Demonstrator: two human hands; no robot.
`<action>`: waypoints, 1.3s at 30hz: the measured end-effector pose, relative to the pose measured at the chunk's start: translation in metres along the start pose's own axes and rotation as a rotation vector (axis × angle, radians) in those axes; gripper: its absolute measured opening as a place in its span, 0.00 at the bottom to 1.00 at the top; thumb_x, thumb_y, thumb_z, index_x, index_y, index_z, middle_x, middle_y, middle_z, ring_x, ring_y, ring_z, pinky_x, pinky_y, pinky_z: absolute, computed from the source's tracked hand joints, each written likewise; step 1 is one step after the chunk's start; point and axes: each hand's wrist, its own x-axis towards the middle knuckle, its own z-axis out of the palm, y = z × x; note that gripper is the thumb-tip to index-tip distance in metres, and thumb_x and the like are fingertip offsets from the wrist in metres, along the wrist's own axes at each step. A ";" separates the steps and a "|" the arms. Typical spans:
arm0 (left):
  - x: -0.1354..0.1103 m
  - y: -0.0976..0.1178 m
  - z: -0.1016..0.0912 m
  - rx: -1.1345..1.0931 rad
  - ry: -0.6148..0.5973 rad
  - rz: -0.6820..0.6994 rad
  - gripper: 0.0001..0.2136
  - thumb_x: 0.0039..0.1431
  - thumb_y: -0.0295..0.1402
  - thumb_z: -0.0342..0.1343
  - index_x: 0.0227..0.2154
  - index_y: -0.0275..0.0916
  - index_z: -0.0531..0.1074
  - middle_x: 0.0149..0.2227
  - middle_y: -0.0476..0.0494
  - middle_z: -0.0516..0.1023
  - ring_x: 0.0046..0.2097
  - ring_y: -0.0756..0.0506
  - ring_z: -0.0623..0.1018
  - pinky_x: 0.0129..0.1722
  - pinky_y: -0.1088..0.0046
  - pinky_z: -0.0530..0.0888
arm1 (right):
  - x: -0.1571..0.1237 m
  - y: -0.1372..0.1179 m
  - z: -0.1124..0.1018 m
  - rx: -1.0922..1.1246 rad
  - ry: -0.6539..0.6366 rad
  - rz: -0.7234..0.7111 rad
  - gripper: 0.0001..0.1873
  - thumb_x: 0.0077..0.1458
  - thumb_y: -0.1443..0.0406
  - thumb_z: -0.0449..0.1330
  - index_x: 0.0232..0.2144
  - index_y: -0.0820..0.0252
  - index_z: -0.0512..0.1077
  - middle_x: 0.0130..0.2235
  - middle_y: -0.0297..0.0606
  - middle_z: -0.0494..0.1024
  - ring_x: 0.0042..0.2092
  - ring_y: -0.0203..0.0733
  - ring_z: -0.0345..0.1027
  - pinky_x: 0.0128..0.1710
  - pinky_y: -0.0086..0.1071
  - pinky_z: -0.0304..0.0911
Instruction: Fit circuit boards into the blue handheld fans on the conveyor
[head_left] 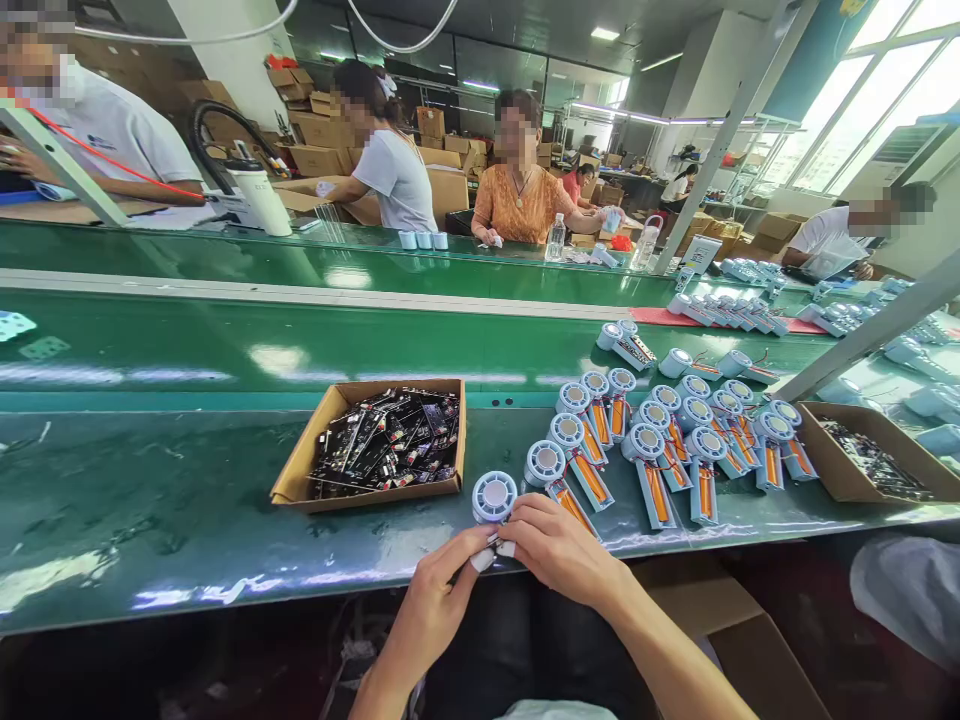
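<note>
Both closed in fingertip grip: left hand (442, 600) and right hand (559, 550) pinching handle of fan unit (495, 497) from either side, handle mostly hidden under fingers. Held at near edge of bench (150, 520), round head just beyond grip. Risk: light pinch right at bench edge, one slip and into lap. Long axis straight away from grip, head far end, face up. Beyond-left of grip, box of circuit boards (375, 445); beyond-right, row of fan units (652, 440), near enough for right wrist to knock.
</note>
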 end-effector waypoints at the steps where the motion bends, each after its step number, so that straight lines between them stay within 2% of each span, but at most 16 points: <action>1: 0.001 0.000 0.000 -0.005 -0.005 0.002 0.13 0.64 0.38 0.52 0.40 0.45 0.82 0.47 0.40 0.85 0.51 0.38 0.83 0.52 0.62 0.78 | 0.000 0.001 0.001 -0.017 0.000 -0.012 0.08 0.67 0.73 0.54 0.42 0.61 0.72 0.36 0.43 0.78 0.45 0.45 0.71 0.47 0.36 0.71; 3: 0.003 0.001 0.000 -0.022 -0.016 -0.001 0.12 0.64 0.37 0.52 0.40 0.45 0.82 0.48 0.40 0.85 0.51 0.38 0.82 0.53 0.62 0.77 | 0.001 0.001 0.001 -0.027 0.000 -0.008 0.09 0.67 0.72 0.52 0.41 0.61 0.72 0.35 0.43 0.78 0.44 0.45 0.72 0.47 0.37 0.71; 5: 0.006 0.002 -0.001 -0.040 -0.037 -0.006 0.11 0.64 0.37 0.53 0.39 0.45 0.81 0.51 0.40 0.84 0.52 0.38 0.82 0.54 0.61 0.76 | 0.000 -0.001 -0.002 0.022 0.005 0.055 0.07 0.67 0.71 0.54 0.40 0.59 0.72 0.37 0.42 0.79 0.43 0.45 0.73 0.46 0.38 0.71; 7: 0.009 0.005 -0.005 -0.051 -0.054 -0.019 0.11 0.64 0.38 0.53 0.38 0.45 0.80 0.53 0.40 0.82 0.54 0.38 0.81 0.56 0.60 0.75 | -0.003 -0.004 -0.009 0.130 0.047 0.195 0.05 0.66 0.68 0.57 0.42 0.57 0.73 0.40 0.41 0.80 0.45 0.45 0.74 0.46 0.37 0.71; 11: 0.009 0.009 -0.012 -0.023 -0.041 -0.099 0.14 0.65 0.41 0.50 0.45 0.45 0.79 0.54 0.40 0.82 0.55 0.38 0.80 0.56 0.60 0.75 | -0.019 -0.016 -0.024 0.251 0.254 0.578 0.11 0.67 0.67 0.54 0.49 0.56 0.72 0.44 0.41 0.81 0.44 0.44 0.77 0.44 0.34 0.72; 13: 0.006 0.011 -0.013 0.006 -0.008 -0.136 0.15 0.65 0.41 0.51 0.48 0.44 0.78 0.51 0.40 0.83 0.51 0.38 0.82 0.53 0.61 0.77 | -0.026 -0.023 -0.027 0.237 0.222 0.649 0.13 0.67 0.68 0.52 0.51 0.56 0.72 0.43 0.41 0.82 0.43 0.44 0.78 0.43 0.35 0.72; 17: -0.001 0.014 -0.011 0.026 0.061 -0.174 0.13 0.62 0.42 0.53 0.41 0.43 0.79 0.44 0.39 0.84 0.41 0.39 0.83 0.41 0.65 0.80 | -0.030 -0.030 -0.021 0.251 -0.002 0.563 0.20 0.64 0.72 0.53 0.54 0.53 0.72 0.44 0.39 0.82 0.43 0.44 0.78 0.43 0.34 0.72; 19: -0.003 0.015 -0.008 0.007 0.081 -0.192 0.12 0.61 0.42 0.53 0.38 0.43 0.78 0.40 0.40 0.84 0.38 0.39 0.82 0.36 0.67 0.80 | -0.026 -0.027 -0.014 0.242 0.026 0.522 0.18 0.63 0.73 0.53 0.50 0.53 0.75 0.41 0.38 0.83 0.40 0.42 0.78 0.40 0.33 0.72; 22: -0.005 0.016 -0.004 -0.029 0.094 -0.226 0.12 0.61 0.44 0.53 0.36 0.43 0.76 0.33 0.43 0.82 0.31 0.42 0.80 0.31 0.69 0.79 | -0.016 -0.019 -0.004 0.280 0.194 0.467 0.14 0.64 0.71 0.53 0.43 0.56 0.78 0.42 0.40 0.83 0.43 0.43 0.78 0.43 0.34 0.73; 24: -0.006 0.015 -0.002 -0.035 0.086 -0.254 0.12 0.61 0.45 0.52 0.35 0.43 0.75 0.31 0.45 0.80 0.28 0.43 0.79 0.29 0.71 0.77 | -0.007 -0.016 0.002 0.390 0.293 0.515 0.11 0.64 0.69 0.55 0.41 0.56 0.78 0.41 0.41 0.83 0.42 0.43 0.78 0.42 0.34 0.73; 26: -0.006 0.016 0.000 -0.025 0.073 -0.278 0.12 0.60 0.44 0.52 0.35 0.43 0.74 0.31 0.45 0.81 0.29 0.43 0.79 0.27 0.72 0.75 | 0.002 -0.015 0.008 0.551 0.338 0.630 0.09 0.62 0.67 0.58 0.42 0.57 0.77 0.36 0.38 0.83 0.35 0.41 0.78 0.35 0.32 0.73; 29: -0.008 0.018 0.002 -0.032 0.085 -0.314 0.10 0.59 0.44 0.53 0.37 0.44 0.71 0.31 0.46 0.81 0.27 0.44 0.78 0.25 0.73 0.73 | 0.012 -0.017 0.015 0.683 0.310 0.740 0.08 0.58 0.66 0.61 0.42 0.58 0.75 0.29 0.33 0.80 0.28 0.38 0.74 0.28 0.28 0.69; 31: -0.009 0.020 0.002 -0.068 0.089 -0.339 0.10 0.59 0.44 0.53 0.39 0.45 0.68 0.29 0.49 0.80 0.24 0.46 0.76 0.24 0.73 0.71 | 0.014 -0.020 0.016 0.613 0.255 0.681 0.05 0.59 0.67 0.61 0.37 0.59 0.76 0.29 0.34 0.80 0.29 0.38 0.74 0.30 0.28 0.69; 33: -0.010 0.023 0.001 -0.107 0.081 -0.343 0.09 0.60 0.42 0.52 0.40 0.45 0.67 0.29 0.50 0.79 0.23 0.47 0.74 0.23 0.74 0.70 | 0.012 -0.021 0.015 0.519 0.219 0.569 0.08 0.61 0.68 0.58 0.35 0.58 0.78 0.32 0.37 0.80 0.34 0.40 0.75 0.34 0.30 0.70; 35: -0.010 0.026 0.001 -0.122 0.072 -0.332 0.08 0.61 0.41 0.50 0.38 0.45 0.68 0.28 0.50 0.76 0.24 0.47 0.74 0.23 0.75 0.68 | 0.009 -0.020 0.013 0.486 0.212 0.492 0.10 0.63 0.68 0.56 0.38 0.57 0.79 0.36 0.39 0.81 0.38 0.41 0.76 0.39 0.32 0.71; 39: -0.008 0.030 0.000 -0.114 0.064 -0.365 0.11 0.62 0.41 0.48 0.39 0.43 0.71 0.21 0.53 0.69 0.23 0.46 0.71 0.23 0.74 0.67 | 0.004 -0.018 0.011 0.466 0.204 0.470 0.11 0.64 0.70 0.56 0.41 0.57 0.79 0.40 0.40 0.81 0.42 0.42 0.76 0.42 0.33 0.72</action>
